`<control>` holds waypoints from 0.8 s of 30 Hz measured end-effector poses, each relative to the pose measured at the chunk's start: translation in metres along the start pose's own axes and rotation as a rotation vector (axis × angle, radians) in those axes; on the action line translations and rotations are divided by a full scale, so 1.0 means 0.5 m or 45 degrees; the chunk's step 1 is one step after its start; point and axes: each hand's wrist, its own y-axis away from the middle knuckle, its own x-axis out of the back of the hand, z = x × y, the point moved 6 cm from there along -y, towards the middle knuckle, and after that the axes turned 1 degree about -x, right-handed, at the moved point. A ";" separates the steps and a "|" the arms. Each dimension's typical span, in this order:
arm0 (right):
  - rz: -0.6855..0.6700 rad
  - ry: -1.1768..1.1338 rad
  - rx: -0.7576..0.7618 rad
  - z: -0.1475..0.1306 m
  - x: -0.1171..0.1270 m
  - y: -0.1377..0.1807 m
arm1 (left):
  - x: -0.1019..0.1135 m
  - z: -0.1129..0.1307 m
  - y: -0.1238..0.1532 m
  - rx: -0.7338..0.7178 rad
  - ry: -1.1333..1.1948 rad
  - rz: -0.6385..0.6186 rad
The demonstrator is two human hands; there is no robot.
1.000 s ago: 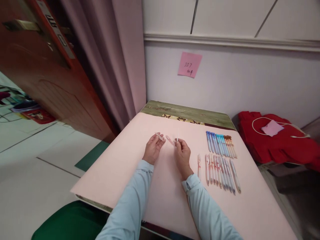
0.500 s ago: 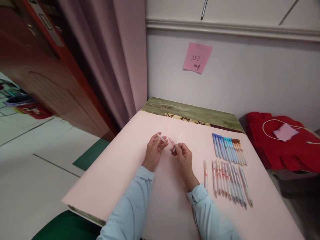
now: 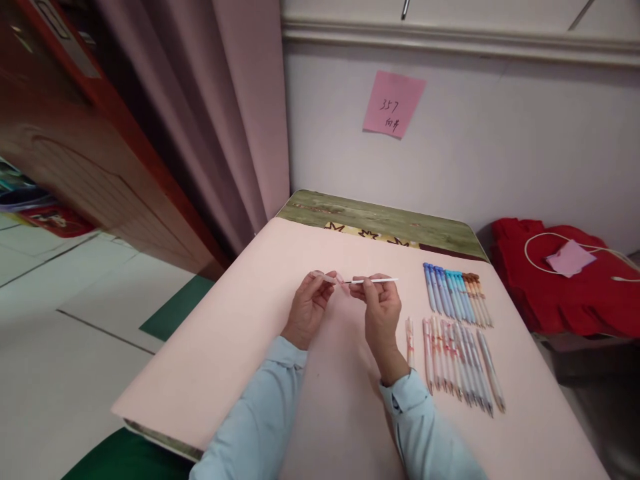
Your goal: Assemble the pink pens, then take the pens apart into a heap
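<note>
Over the pink sheet on the table, my left hand pinches a pale pink pen barrel that points right. My right hand pinches a thin white refill, held level, with its tip aimed at the barrel's open end. The two hands are close together, a few centimetres apart. To the right of my right hand lie two rows of pens: a far row of blue and brown pens and a near row of white and pink pens.
A pink sticky note hangs on the wall. A red cloth with a white cable and a pink note sits at the right. A curtain and a wooden door stand at the left; a green seat is below.
My right hand turned the refill from upright to level and brought its tip up to the barrel in my left hand. The camera tilted down slightly.
</note>
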 end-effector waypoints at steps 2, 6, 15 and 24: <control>-0.031 0.040 0.054 -0.007 -0.008 0.006 | 0.001 -0.005 0.002 0.016 0.047 -0.002; -0.005 0.090 0.127 -0.013 -0.010 0.012 | 0.002 -0.009 0.002 0.019 0.066 -0.015; -0.015 0.129 0.115 -0.001 -0.012 0.014 | -0.005 -0.013 0.004 0.027 -0.021 -0.104; -0.119 0.244 0.054 -0.014 0.000 -0.006 | -0.036 -0.005 0.026 -0.033 -0.593 -0.293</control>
